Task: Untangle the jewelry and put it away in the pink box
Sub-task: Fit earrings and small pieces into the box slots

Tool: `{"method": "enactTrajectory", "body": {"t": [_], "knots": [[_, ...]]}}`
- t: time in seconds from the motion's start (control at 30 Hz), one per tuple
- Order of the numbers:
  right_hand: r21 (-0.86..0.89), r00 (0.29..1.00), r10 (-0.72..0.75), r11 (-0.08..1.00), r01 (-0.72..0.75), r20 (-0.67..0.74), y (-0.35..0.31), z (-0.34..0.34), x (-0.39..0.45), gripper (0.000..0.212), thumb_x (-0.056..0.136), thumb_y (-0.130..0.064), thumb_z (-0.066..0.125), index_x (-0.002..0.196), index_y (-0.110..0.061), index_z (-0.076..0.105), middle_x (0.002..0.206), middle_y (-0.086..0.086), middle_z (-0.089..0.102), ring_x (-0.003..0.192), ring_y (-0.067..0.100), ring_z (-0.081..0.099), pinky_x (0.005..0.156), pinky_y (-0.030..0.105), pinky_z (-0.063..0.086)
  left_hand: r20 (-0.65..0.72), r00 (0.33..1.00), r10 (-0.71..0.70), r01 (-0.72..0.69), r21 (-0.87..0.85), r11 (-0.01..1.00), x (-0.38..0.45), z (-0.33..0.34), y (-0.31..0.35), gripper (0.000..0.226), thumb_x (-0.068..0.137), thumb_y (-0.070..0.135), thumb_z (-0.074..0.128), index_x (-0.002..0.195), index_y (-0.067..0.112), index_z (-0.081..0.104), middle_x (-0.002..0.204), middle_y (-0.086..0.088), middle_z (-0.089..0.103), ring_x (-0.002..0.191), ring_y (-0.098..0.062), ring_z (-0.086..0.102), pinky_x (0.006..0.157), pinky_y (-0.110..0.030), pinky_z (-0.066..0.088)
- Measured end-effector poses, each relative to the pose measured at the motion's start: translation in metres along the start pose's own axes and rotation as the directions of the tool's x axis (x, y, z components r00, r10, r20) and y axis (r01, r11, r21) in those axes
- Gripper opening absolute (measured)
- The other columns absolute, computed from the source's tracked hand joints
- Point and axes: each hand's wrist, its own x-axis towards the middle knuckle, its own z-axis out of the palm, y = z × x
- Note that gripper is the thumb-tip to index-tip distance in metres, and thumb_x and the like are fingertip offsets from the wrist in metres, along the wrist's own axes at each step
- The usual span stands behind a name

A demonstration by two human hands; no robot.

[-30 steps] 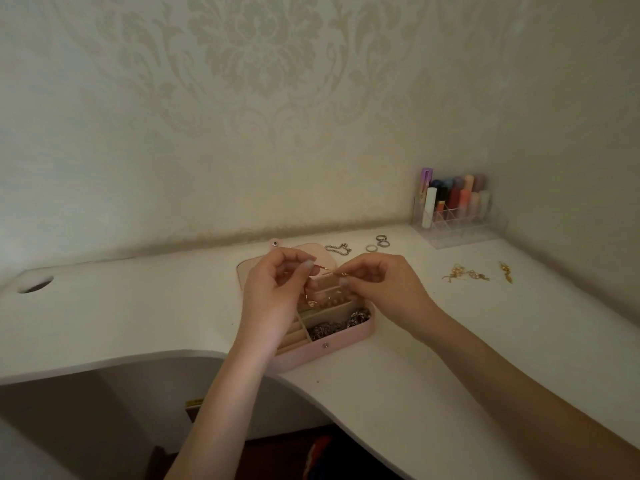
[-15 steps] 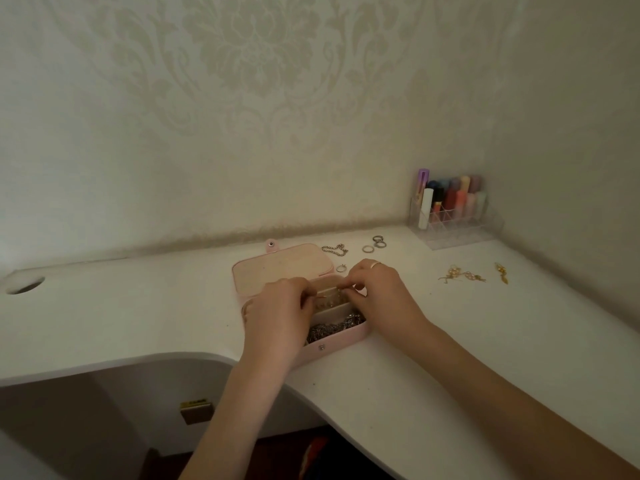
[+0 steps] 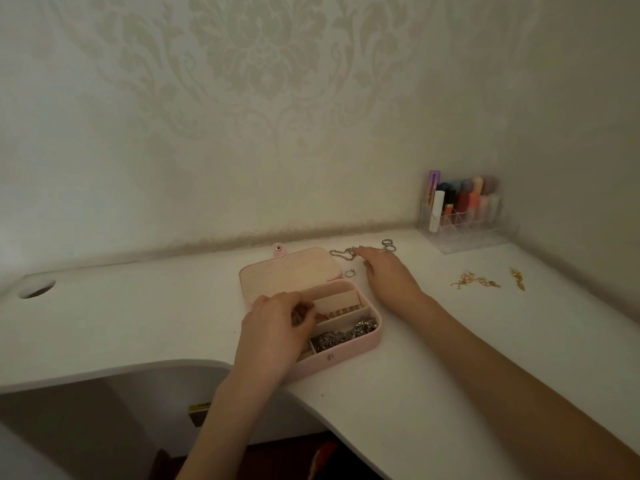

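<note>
While the pink box (image 3: pixel 349 348) holds silver chains (image 3: pixel 343 336), left hand (image 3: pixel 273 337) curls inside; right hand (image 3: pixel 389 275) lies flat.

A single wide-angle head camera looks forward and down from close above the curved white desk (image 3: pixel 398 393), facing the pale damask-patterned wall (image 3: pixel 259 98) behind it.

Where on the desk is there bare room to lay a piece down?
Bare: left of the pink box toward the cable hole, and the near desk beside the right forearm. Crowded: behind the box, where the right hand reaches among chain and rings; gold pieces lie farther right.
</note>
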Motion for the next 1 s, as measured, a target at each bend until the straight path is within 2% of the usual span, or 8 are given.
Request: {"method": "enactTrajectory", "body": {"t": [0.13,0.2,0.47,0.6,0.7,0.83,0.93,1.0], "knots": [[-0.09,0.999,0.006,0.996,-0.003,0.036,0.003,0.007,0.017,0.045,0.097,-0.004,0.034,0.138,-0.016,0.05,0.139,0.011,0.052,0.128,0.028,0.046,0.106,0.037,0.037,-0.012,1.0,-0.015,0.015,0.01,1.0,0.001,-0.002,-0.008,0.016,0.089,0.033,0.06,0.1,0.028,0.071,0.098,0.008,0.068,0.098,-0.017,0.055,0.085,-0.037,0.047],[-0.163,0.999,-0.008,0.986,0.016,0.046,0.002,0.007,0.024,0.042,0.096,-0.004,0.037,0.13,-0.017,0.059,0.127,0.016,0.059,0.117,0.032,0.052,0.097,0.038,0.043,-0.028,1.0,-0.011,0.011,-0.003,1.0,0.002,-0.003,-0.013,0.015,0.088,0.033,0.061,0.099,0.029,0.071,0.096,0.01,0.068,0.097,-0.016,0.055,0.084,-0.036,0.047],[-0.41,0.997,-0.076,0.91,0.056,-0.032,-0.006,0.008,0.028,0.024,0.094,-0.005,0.044,0.111,-0.007,0.061,0.11,0.01,0.062,0.106,0.027,0.052,0.083,0.036,0.042,-0.007,1.0,0.021,-0.021,-0.033,0.999,0.004,-0.003,-0.02,0.009,0.085,0.029,0.066,0.078,0.032,0.07,0.076,0.017,0.062,0.088,-0.019,0.056,0.078,-0.038,0.048],[-0.022,0.968,-0.016,1.0,0.011,-0.249,-0.008,-0.001,0.018,0.015,0.095,-0.015,0.05,0.103,-0.007,0.059,0.101,0.01,0.059,0.097,0.025,0.053,0.078,0.036,0.045,0.03,1.0,0.001,0.003,-0.123,0.992,0.004,-0.004,-0.023,0.006,0.084,0.03,0.067,0.083,0.036,0.069,0.086,0.014,0.067,0.089,-0.011,0.058,0.082,-0.037,0.05],[0.299,0.933,0.014,0.949,0.102,-0.36,-0.025,-0.018,0.012,0.005,0.092,-0.011,0.054,0.094,-0.012,0.059,0.091,0.001,0.062,0.088,0.016,0.057,0.077,0.031,0.049,0.032,0.999,0.001,0.004,-0.14,0.99,0.004,-0.006,-0.022,0.014,0.084,0.027,0.068,0.081,0.04,0.066,0.087,0.013,0.067,0.084,-0.003,0.057,0.08,-0.027,0.049],[0.597,0.979,-0.045,0.786,0.159,-0.201,-0.057,-0.038,-0.003,0.015,0.092,-0.004,0.053,0.085,-0.017,0.053,0.077,0.004,0.064,0.072,0.012,0.062,0.068,0.022,0.049,-0.021,1.0,0.009,-0.012,-0.161,0.987,0.02,-0.01,-0.019,0.015,0.082,0.014,0.069,0.089,0.028,0.069,0.082,0.016,0.065,0.073,0.001,0.054,0.068,-0.01,0.041],[0.694,0.998,-0.046,0.718,0.064,-0.044,-0.066,-0.043,-0.013,0.021,0.096,0.002,0.037,0.091,-0.013,0.051,0.069,0.006,0.052,0.06,0.015,0.054,0.063,0.03,0.051,0.088,0.996,0.016,-0.009,-0.08,0.997,0.034,-0.011,-0.02,0.017,0.08,0.017,0.072,0.093,0.027,0.068,0.085,0.012,0.067,0.083,-0.012,0.059,0.08,-0.031,0.049],[0.616,0.999,-0.037,0.788,0.013,0.026,-0.065,-0.044,-0.015,0.03,0.095,0.0,0.031,0.091,-0.014,0.057,0.058,-0.008,0.047,0.05,0.008,0.039,0.051,0.025,0.041,0.143,0.99,0.019,-0.016,-0.027,1.0,0.038,-0.013,-0.02,0.018,0.078,0.019,0.072,0.091,0.029,0.065,0.079,0.016,0.064,0.086,-0.015,0.058,0.084,-0.037,0.048]]}}
